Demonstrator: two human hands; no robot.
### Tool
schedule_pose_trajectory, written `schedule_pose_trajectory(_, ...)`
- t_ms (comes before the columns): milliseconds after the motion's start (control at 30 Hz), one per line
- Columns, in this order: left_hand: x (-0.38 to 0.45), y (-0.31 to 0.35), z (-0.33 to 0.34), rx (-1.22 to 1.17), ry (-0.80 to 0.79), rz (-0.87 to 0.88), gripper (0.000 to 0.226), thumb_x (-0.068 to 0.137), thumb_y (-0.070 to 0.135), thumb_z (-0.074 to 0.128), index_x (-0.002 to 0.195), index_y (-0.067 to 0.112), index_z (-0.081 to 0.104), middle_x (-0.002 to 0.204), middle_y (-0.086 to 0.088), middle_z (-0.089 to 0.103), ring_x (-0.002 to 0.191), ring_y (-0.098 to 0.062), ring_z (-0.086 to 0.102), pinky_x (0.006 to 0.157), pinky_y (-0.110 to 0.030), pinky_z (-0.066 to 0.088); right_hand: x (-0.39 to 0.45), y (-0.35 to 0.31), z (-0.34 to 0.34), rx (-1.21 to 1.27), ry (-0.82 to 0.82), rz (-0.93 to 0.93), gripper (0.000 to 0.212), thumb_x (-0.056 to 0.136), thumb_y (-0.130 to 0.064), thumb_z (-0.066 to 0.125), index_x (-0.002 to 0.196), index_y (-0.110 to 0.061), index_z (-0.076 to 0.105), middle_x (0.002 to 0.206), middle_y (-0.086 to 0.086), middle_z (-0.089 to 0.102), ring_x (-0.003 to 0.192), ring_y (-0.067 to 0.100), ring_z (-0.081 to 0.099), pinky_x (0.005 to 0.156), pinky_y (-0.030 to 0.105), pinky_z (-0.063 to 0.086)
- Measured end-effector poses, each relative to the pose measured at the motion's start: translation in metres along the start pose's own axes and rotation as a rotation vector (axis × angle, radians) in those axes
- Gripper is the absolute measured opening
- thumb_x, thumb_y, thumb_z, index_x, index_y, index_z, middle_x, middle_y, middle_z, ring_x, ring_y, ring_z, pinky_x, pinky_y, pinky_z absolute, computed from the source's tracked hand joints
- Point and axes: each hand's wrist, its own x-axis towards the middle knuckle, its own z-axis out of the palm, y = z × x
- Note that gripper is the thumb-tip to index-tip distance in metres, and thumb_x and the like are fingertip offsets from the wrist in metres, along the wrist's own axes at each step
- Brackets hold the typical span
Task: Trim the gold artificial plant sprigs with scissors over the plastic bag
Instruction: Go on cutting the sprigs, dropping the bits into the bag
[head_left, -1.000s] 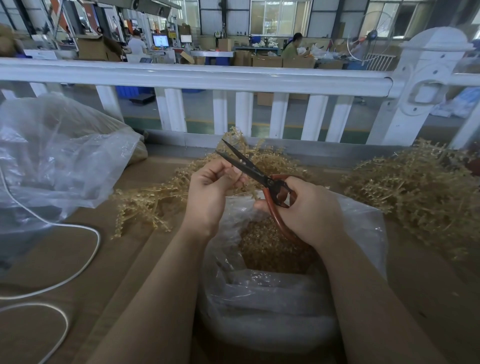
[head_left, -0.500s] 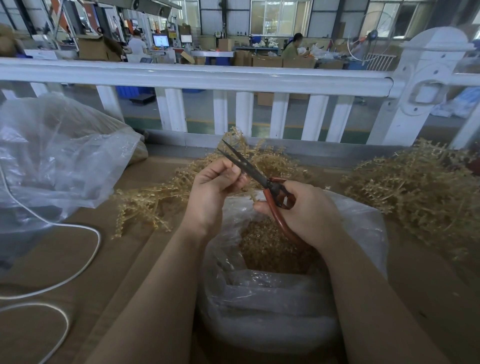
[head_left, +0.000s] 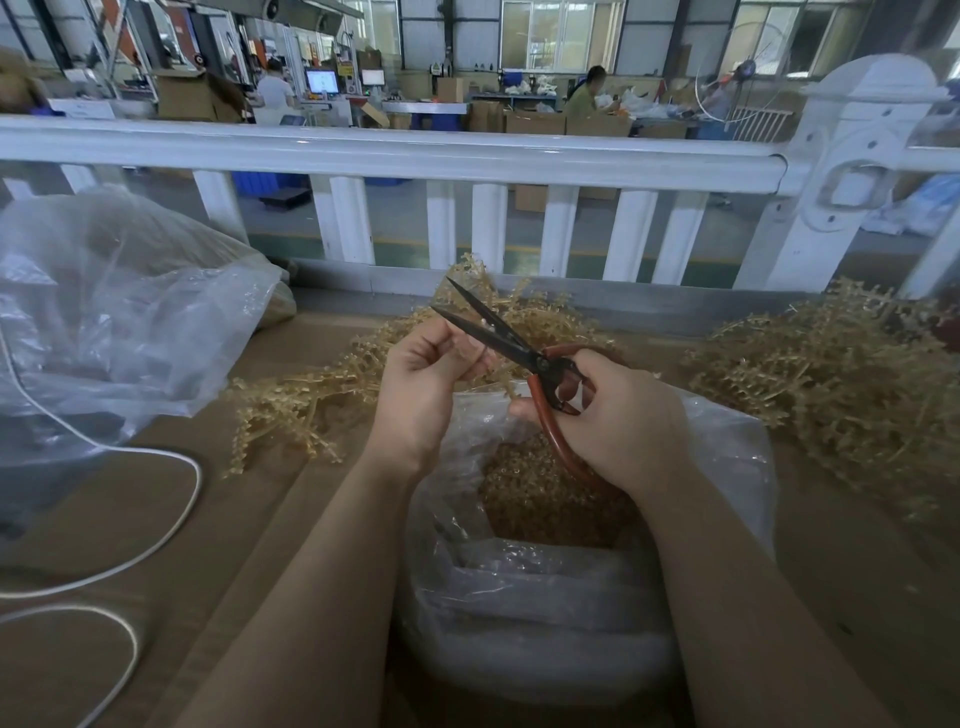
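My right hand (head_left: 618, 421) grips red-handled scissors (head_left: 524, 353) whose dark blades stand apart, pointing up and left. My left hand (head_left: 421, 384) pinches a thin piece of gold sprig (head_left: 506, 387) close to the blades; most of the piece is hidden by my fingers. Both hands hover above a clear plastic bag (head_left: 727, 467) that holds a heap of gold trimmings (head_left: 540, 499). A pile of gold sprigs (head_left: 311, 400) lies on the brown table behind and left of my hands.
A second, bigger heap of gold sprigs (head_left: 841, 384) lies at the right. A large crumpled clear bag (head_left: 104, 322) sits at the left, with a white cable (head_left: 171, 519) looping below it. A white railing (head_left: 395, 150) runs along the table's far edge.
The scissor blades were apart a second ago, closed half a second ago, and stand apart again now. My hands stayed in place above the bag.
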Motion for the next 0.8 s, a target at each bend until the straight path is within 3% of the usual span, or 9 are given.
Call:
schedule_pose_trajectory(367,0.0018,-0.0008,-0.0017,-0.032,-0.007,-0.03,0.021,0.099,-0.002,0.047,0.088,0.006,0.064,0.075,0.002,0.061,0.071,-0.008,0.054,0.073,-0.021,0.045,-0.0001,-0.0028,-0.0005,0.038,0.018,0.007,0.085,0.064,-0.101,0.028,0.09,-0.029,0.067,0.065,-0.025,0.05,0.056,-0.006,0.047,0.054,0.019,0.043)
schedule_pose_trajectory(533,0.0004,-0.0007,0.0005,-0.015,-0.003,0.0,0.023,0.099,-0.003,0.047,0.09,0.009,0.065,0.074,0.011,0.067,0.07,-0.004,0.058,0.071,-0.018,0.048,-0.0007,-0.0018,-0.0016,0.008,0.021,-0.003,0.068,0.07,-0.091,0.042,0.092,-0.031,0.065,0.064,-0.025,0.048,0.055,-0.005,0.046,0.05,0.017,0.037)
schedule_pose_trajectory(633,0.0,-0.0008,0.0013,0.017,-0.019,0.022,0.024,0.098,-0.004,0.047,0.09,0.01,0.065,0.073,0.012,0.066,0.071,-0.006,0.059,0.072,-0.02,0.049,-0.0002,-0.0016,-0.0018,0.002,0.014,0.001,0.059,0.073,-0.086,0.051,0.094,-0.033,0.065,0.065,-0.024,0.051,0.056,-0.004,0.048,0.052,0.017,0.039)
schedule_pose_trajectory(800,0.0001,-0.0012,0.0012,0.026,-0.036,0.033,0.021,0.099,-0.003,0.048,0.092,0.008,0.065,0.075,0.012,0.066,0.073,-0.005,0.059,0.072,-0.018,0.048,-0.0006,-0.0018,-0.002,0.035,0.001,0.003,0.073,0.068,-0.091,0.043,0.098,-0.03,0.068,0.076,-0.013,0.067,0.064,0.007,0.06,0.061,0.028,0.054)
